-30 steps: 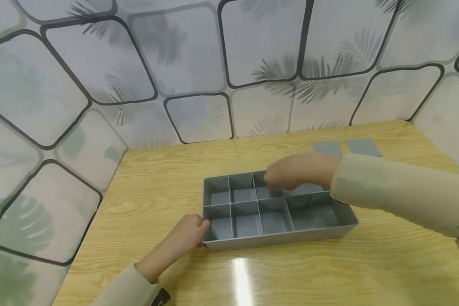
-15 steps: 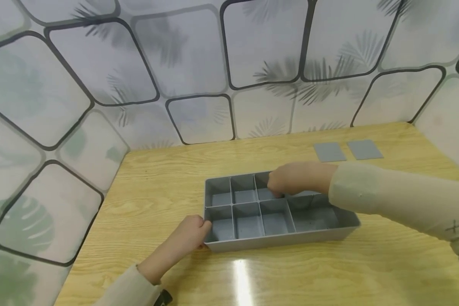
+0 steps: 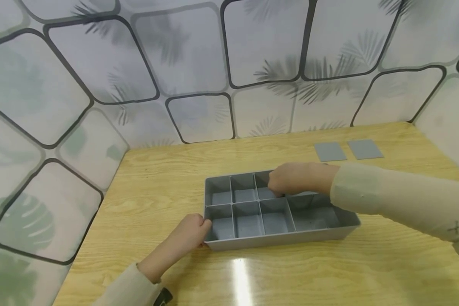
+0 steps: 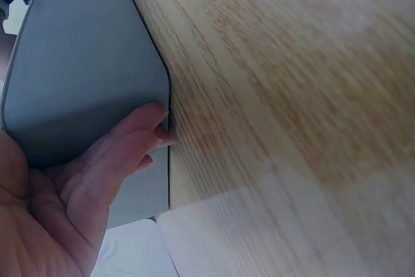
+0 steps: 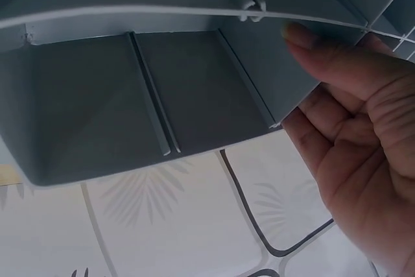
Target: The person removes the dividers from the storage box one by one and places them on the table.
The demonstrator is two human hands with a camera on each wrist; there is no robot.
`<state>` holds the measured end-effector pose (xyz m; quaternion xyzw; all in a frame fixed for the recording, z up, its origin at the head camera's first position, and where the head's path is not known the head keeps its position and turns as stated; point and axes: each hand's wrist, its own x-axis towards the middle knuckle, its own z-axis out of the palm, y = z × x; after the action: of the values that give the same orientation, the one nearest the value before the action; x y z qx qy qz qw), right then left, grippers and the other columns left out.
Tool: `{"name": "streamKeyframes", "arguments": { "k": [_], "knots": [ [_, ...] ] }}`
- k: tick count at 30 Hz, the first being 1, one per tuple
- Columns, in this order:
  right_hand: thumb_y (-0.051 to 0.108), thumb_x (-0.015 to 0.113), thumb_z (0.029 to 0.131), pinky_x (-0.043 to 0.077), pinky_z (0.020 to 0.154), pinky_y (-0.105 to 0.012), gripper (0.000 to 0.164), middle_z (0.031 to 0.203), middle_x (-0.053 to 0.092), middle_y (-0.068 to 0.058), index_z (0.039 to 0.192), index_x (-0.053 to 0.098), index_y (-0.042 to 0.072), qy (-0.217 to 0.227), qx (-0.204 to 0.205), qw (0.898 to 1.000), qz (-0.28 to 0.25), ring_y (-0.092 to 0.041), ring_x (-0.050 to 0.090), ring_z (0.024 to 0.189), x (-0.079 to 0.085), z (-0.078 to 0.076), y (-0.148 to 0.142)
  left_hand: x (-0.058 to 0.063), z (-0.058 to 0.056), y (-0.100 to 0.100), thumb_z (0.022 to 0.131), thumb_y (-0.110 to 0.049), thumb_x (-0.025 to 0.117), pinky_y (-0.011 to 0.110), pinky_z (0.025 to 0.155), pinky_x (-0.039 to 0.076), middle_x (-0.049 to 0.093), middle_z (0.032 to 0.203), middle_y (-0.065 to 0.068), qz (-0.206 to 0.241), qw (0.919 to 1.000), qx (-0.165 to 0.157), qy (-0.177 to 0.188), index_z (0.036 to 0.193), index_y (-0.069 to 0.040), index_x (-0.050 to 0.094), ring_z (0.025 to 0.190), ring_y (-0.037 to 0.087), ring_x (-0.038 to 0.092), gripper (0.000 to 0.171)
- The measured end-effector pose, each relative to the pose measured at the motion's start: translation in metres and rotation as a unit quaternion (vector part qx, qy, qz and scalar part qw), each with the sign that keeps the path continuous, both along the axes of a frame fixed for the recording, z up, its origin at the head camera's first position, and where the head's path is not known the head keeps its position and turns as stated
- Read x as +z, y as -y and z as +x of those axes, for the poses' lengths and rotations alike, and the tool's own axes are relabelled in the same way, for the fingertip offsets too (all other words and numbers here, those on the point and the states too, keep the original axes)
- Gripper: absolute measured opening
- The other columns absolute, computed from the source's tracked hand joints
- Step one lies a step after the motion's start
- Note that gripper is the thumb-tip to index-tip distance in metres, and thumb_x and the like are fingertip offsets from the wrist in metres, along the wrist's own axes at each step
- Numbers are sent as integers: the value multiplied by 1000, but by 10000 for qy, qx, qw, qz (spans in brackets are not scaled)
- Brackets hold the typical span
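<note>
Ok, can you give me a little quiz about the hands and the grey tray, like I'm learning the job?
1. True or false: the left hand grips the grey tray at its left end.

2. Fill in: inside the tray, the right hand pinches a thin upright ____.

3. Where are the two loose grey panels?
A) under the left hand
B) on the table, beyond the tray
C) stacked inside the tray

Key: 1. True. 2. Divider. 3. B.
</note>
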<state>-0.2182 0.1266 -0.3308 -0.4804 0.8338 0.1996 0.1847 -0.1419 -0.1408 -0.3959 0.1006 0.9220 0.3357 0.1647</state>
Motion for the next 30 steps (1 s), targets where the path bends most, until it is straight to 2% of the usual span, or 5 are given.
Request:
{"name": "streamKeyframes", "arguments": {
  "k": [7, 18, 22, 26, 30],
  "knots": [
    [-10, 52, 65, 21, 47, -24, 33, 58, 34, 5, 56, 35, 17, -106, 124, 9994, -310, -11, 23, 54, 5, 1, -3, 0, 0, 0, 83, -15, 37, 28, 45, 45, 50, 58, 7, 53, 10000, 23, -5, 56, -6, 44, 44, 17, 52, 30],
    [7, 60, 69, 32, 52, -25, 26, 59, 46, 8, 53, 44, 19, -358, 137, 9988, -318, -10, 31, 56, 12, 2, -4, 0, 0, 0, 83, -15, 37, 28, 46, 44, 49, 58, 7, -21, 10000, -13, -79, 55, -6, 44, 45, 15, 51, 30],
    [8, 59, 71, 27, 51, -27, 34, 56, 39, 8, 52, 33, 19, -374, 202, 9985, -339, -12, 26, 55, 16, 3, -4, 0, -1, 0, 84, -16, 37, 28, 47, 45, 49, 59, 7, -57, 9999, -57, -89, 56, -6, 45, 45, 15, 51, 30],
    [10, 60, 72, 27, 51, -26, 35, 56, 39, 9, 52, 33, 20, -420, 193, 9984, -320, -11, 26, 55, 20, 3, -3, 0, -1, 0, 84, -16, 37, 29, 48, 45, 49, 58, 7, -78, 9999, -38, -89, 56, -6, 45, 45, 15, 51, 31],
    [1, 54, 68, 21, 52, -27, 37, 56, 29, 6, 56, 24, 20, -459, 145, 9985, -245, -12, 22, 56, 25, 4, -4, -1, 0, 0, 84, -16, 37, 29, 49, 45, 49, 58, 7, -55, 10000, -6, -64, 56, -6, 45, 45, 16, 51, 30]
  ]
}}
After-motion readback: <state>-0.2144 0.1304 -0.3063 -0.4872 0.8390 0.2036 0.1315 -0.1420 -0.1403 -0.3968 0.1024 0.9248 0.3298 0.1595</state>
